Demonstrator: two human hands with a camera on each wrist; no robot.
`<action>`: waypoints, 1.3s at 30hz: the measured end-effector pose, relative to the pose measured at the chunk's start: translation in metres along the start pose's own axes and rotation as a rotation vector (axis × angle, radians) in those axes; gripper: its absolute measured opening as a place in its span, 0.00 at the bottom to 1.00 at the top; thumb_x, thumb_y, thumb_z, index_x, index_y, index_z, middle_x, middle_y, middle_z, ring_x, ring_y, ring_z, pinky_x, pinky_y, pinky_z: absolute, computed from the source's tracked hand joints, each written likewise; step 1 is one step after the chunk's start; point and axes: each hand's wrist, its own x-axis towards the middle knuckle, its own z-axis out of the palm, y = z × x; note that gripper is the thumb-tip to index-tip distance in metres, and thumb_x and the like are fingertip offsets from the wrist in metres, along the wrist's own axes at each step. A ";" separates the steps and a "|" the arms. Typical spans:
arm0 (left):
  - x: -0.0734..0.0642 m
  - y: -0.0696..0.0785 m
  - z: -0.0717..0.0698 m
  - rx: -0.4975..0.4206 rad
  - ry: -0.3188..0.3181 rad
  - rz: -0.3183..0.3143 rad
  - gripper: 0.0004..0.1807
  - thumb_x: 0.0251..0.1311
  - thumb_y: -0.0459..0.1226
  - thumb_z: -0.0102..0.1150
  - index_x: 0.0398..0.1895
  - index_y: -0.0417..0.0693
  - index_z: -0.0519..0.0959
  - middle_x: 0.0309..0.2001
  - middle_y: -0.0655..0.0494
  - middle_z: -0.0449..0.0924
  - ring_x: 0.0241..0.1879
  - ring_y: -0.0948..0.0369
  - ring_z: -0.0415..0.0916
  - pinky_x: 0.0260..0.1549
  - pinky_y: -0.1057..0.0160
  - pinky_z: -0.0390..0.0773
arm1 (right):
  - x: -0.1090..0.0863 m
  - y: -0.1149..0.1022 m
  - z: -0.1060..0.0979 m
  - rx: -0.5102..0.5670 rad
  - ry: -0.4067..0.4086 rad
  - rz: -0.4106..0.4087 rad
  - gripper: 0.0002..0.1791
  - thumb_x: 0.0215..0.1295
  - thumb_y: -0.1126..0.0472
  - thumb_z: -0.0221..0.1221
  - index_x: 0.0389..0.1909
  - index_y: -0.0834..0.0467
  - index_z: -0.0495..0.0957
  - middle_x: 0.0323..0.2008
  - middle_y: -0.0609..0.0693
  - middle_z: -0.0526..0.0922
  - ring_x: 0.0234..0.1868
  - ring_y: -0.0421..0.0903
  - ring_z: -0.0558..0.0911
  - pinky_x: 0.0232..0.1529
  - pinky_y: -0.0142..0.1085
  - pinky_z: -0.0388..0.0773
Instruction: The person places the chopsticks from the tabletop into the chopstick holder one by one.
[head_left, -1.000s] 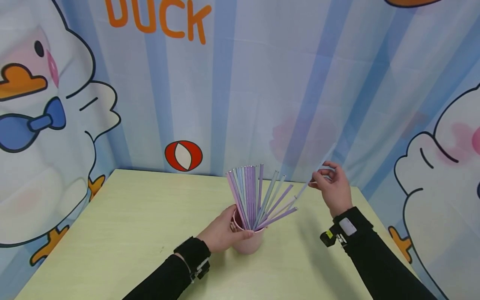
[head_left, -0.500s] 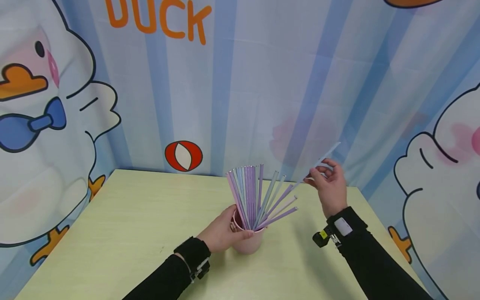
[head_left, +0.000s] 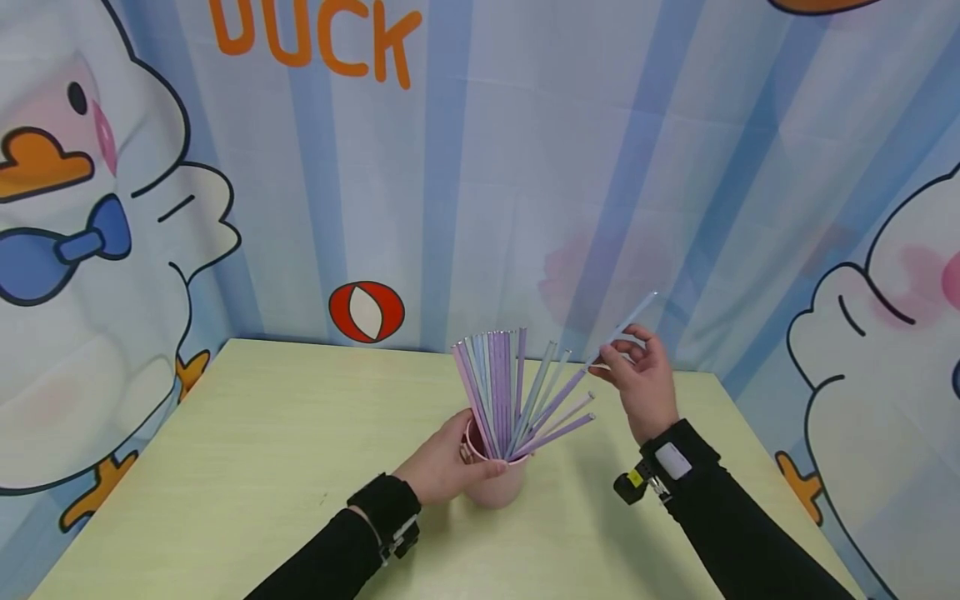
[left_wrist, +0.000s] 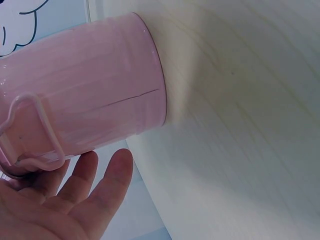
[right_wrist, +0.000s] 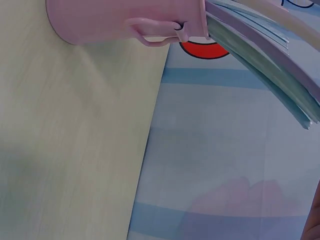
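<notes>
A pink mug (head_left: pixel 497 492) stands on the table, filled with pastel purple, blue and pink drinking straws (head_left: pixel 498 375) that fan out to the right. My left hand (head_left: pixel 442 462) grips the mug at its rim, thumb on the near side. In the left wrist view, fingers (left_wrist: pixel 117 170) lie beside the mug's wall, below its handle (left_wrist: pixel 52 135). To the right of the bunch, my right hand (head_left: pixel 637 383) pinches one pale blue straw (head_left: pixel 636 312), tilted up to the right. Only a sliver of that hand (right_wrist: pixel 314 215) enters the right wrist view, and the pinched straw is hidden there.
The pale wooden table (head_left: pixel 300 433) ends at a striped blue curtain (head_left: pixel 495 208) with printed ducks, which hangs along its back and sides. Black wrist straps with small devices (head_left: pixel 633 483) sit on both wrists.
My right hand has moved left and slightly down toward the mug, carrying the pale blue straw. My left hand and the mug have stayed in place.
</notes>
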 end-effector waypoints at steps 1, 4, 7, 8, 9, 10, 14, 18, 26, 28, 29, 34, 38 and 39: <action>0.000 0.000 0.000 0.001 0.001 0.002 0.44 0.55 0.53 0.68 0.71 0.54 0.58 0.64 0.57 0.67 0.60 0.60 0.68 0.61 0.53 0.66 | -0.001 0.002 0.001 -0.008 -0.010 0.000 0.21 0.69 0.67 0.56 0.58 0.57 0.60 0.39 0.51 0.73 0.39 0.46 0.80 0.47 0.41 0.80; -0.001 0.000 0.000 0.003 0.005 0.007 0.43 0.55 0.53 0.68 0.71 0.53 0.58 0.64 0.56 0.67 0.60 0.59 0.68 0.61 0.52 0.66 | -0.003 0.007 0.003 -0.041 -0.026 0.011 0.20 0.69 0.66 0.56 0.57 0.56 0.60 0.40 0.52 0.73 0.40 0.46 0.80 0.47 0.41 0.80; -0.001 -0.001 0.001 0.003 0.006 0.005 0.44 0.55 0.54 0.68 0.71 0.53 0.58 0.64 0.55 0.67 0.60 0.59 0.67 0.62 0.52 0.66 | -0.006 0.010 0.006 -0.066 -0.028 0.033 0.21 0.69 0.66 0.57 0.57 0.56 0.61 0.40 0.51 0.73 0.40 0.45 0.80 0.46 0.41 0.80; -0.001 -0.001 0.000 -0.003 0.004 0.005 0.44 0.55 0.54 0.68 0.71 0.53 0.58 0.64 0.55 0.67 0.60 0.59 0.67 0.62 0.51 0.65 | -0.006 0.012 0.007 -0.074 -0.028 0.038 0.21 0.69 0.66 0.57 0.57 0.56 0.61 0.40 0.51 0.73 0.39 0.45 0.81 0.46 0.41 0.81; -0.001 -0.001 0.001 -0.006 0.003 -0.001 0.44 0.55 0.54 0.68 0.71 0.54 0.58 0.64 0.56 0.67 0.60 0.59 0.67 0.62 0.51 0.65 | -0.007 0.013 0.008 -0.084 -0.028 0.043 0.21 0.69 0.65 0.57 0.57 0.56 0.61 0.40 0.51 0.74 0.39 0.44 0.81 0.46 0.41 0.81; -0.001 -0.001 0.000 -0.008 0.001 -0.006 0.44 0.54 0.54 0.68 0.71 0.55 0.58 0.64 0.57 0.66 0.60 0.59 0.67 0.62 0.51 0.65 | -0.008 0.014 0.008 -0.091 -0.027 0.048 0.21 0.69 0.65 0.58 0.57 0.56 0.61 0.40 0.51 0.74 0.39 0.44 0.81 0.45 0.41 0.81; -0.001 0.000 0.000 -0.014 -0.003 -0.023 0.45 0.53 0.54 0.69 0.71 0.57 0.57 0.64 0.58 0.66 0.60 0.60 0.67 0.62 0.51 0.65 | -0.010 0.017 0.010 -0.117 -0.023 0.069 0.19 0.69 0.64 0.57 0.56 0.56 0.62 0.39 0.50 0.76 0.37 0.44 0.82 0.44 0.41 0.81; 0.000 -0.001 0.000 -0.013 -0.004 -0.019 0.45 0.53 0.54 0.69 0.71 0.56 0.58 0.64 0.58 0.66 0.60 0.60 0.67 0.62 0.51 0.65 | -0.010 0.019 0.010 -0.120 -0.020 0.080 0.16 0.70 0.62 0.58 0.53 0.53 0.64 0.39 0.50 0.77 0.36 0.45 0.83 0.43 0.40 0.81; -0.001 0.000 0.000 -0.012 0.006 0.000 0.43 0.54 0.54 0.68 0.70 0.53 0.59 0.63 0.56 0.67 0.60 0.59 0.67 0.62 0.51 0.65 | -0.012 0.024 0.007 -0.114 -0.019 0.102 0.22 0.71 0.58 0.56 0.59 0.59 0.60 0.39 0.49 0.78 0.38 0.45 0.82 0.45 0.40 0.80; -0.001 0.000 0.000 -0.012 0.006 0.005 0.43 0.55 0.54 0.68 0.70 0.53 0.59 0.63 0.56 0.68 0.59 0.59 0.68 0.61 0.51 0.66 | -0.013 0.026 0.006 -0.108 -0.022 0.112 0.23 0.72 0.58 0.55 0.60 0.61 0.59 0.38 0.49 0.79 0.38 0.45 0.82 0.44 0.41 0.80; -0.001 0.000 0.000 -0.011 0.007 0.006 0.43 0.55 0.54 0.68 0.70 0.52 0.59 0.63 0.55 0.68 0.59 0.59 0.68 0.61 0.51 0.66 | -0.013 0.027 0.006 -0.103 -0.025 0.114 0.23 0.72 0.59 0.55 0.60 0.62 0.58 0.38 0.49 0.79 0.37 0.45 0.82 0.44 0.41 0.80; -0.001 0.000 0.000 -0.003 0.008 0.004 0.43 0.55 0.54 0.68 0.69 0.52 0.59 0.63 0.55 0.68 0.59 0.59 0.68 0.61 0.51 0.66 | -0.016 0.032 0.007 -0.099 -0.034 0.127 0.21 0.71 0.59 0.56 0.58 0.61 0.61 0.38 0.50 0.79 0.37 0.46 0.83 0.43 0.42 0.81; -0.001 0.000 0.000 0.001 0.008 -0.010 0.44 0.54 0.55 0.68 0.70 0.54 0.59 0.63 0.57 0.67 0.59 0.60 0.68 0.61 0.52 0.66 | -0.020 0.037 0.009 -0.111 -0.045 0.140 0.20 0.71 0.61 0.56 0.58 0.61 0.61 0.39 0.51 0.79 0.38 0.46 0.83 0.43 0.42 0.82; -0.001 0.000 0.000 0.000 0.007 -0.012 0.44 0.53 0.55 0.68 0.70 0.55 0.59 0.63 0.57 0.67 0.59 0.60 0.68 0.61 0.52 0.66 | -0.021 0.038 0.009 -0.113 -0.048 0.144 0.20 0.71 0.62 0.56 0.59 0.62 0.61 0.39 0.51 0.80 0.38 0.46 0.83 0.43 0.42 0.82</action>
